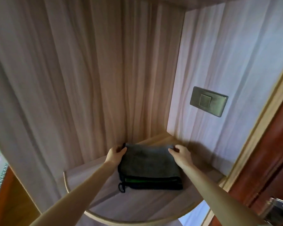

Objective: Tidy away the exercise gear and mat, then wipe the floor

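Two hands on one folded cloth, that's basically the whole head view. The cloth [148, 167] is dark grey, folded into a thick stack with a bright green layer peeking out along its near edge and a little dark loop hanging off the near left corner. It sits flat on a rounded corner shelf [104, 207] in pale wood grain, roughly in the middle of the shelf, pushed toward the back corner where the two upright panels meet.

The left hand [115, 154] is at the cloth's 10 o'clock corner, fingers curled around the far left edge with the thumb on top, so it's gripping the cloth there. The right hand [180, 154] is at the 2 o'clock corner, fingers bent down onto the far right edge; it looks like it's pinching that corner, though the fingertips are a bit blurry. Both forearms come in from the bottom of the picture, one on each side of the cloth.

From the cloth, at about 1 o'clock and well above it, there's a metal-looking switch plate [208, 101] on the right-hand panel. Over at 3 to 4 o'clock is a reddish brown door [271, 163] with a shiny handle [278, 207] near the bottom right corner. Far left at 9 o'clock a sliver of green and some patterned fabric shows, too blurry to tell what it is.
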`<state>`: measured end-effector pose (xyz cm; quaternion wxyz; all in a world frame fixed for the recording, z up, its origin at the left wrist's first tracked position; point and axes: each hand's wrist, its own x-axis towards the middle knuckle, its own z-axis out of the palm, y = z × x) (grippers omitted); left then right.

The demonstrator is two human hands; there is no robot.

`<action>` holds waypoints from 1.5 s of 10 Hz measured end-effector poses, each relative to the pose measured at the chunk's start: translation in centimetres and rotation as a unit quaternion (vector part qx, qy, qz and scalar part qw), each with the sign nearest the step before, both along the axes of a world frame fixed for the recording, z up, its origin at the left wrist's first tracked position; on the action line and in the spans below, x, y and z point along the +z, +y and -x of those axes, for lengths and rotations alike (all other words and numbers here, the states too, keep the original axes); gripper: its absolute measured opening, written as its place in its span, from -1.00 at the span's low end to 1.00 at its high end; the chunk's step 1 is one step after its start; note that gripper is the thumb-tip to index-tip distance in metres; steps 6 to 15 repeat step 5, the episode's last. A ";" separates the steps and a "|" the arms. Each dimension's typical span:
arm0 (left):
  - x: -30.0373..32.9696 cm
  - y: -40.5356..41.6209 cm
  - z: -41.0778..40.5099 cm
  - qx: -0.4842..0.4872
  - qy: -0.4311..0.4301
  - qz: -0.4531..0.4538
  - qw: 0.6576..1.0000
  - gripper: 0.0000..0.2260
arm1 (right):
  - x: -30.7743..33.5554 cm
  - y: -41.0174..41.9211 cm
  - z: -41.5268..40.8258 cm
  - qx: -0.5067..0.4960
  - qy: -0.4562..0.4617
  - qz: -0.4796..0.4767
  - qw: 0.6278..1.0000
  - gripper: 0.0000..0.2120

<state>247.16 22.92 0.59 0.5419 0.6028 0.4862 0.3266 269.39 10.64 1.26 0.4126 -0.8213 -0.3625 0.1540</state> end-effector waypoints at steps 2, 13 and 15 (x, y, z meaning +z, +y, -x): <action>-1.1 0.6 -0.3 0.006 0.166 -0.176 0.970 -0.72 | -1.5 0.5 -0.8 0.033 -0.127 0.001 0.991 -0.67; 0.9 0.4 1.5 -0.003 0.146 -0.203 0.968 -0.79 | 0.7 -1.5 -0.4 0.048 -0.084 -0.049 0.994 -0.85; 0.9 0.4 1.5 -0.003 0.146 -0.203 0.968 -0.79 | 0.7 -1.5 -0.4 0.048 -0.084 -0.049 0.994 -0.85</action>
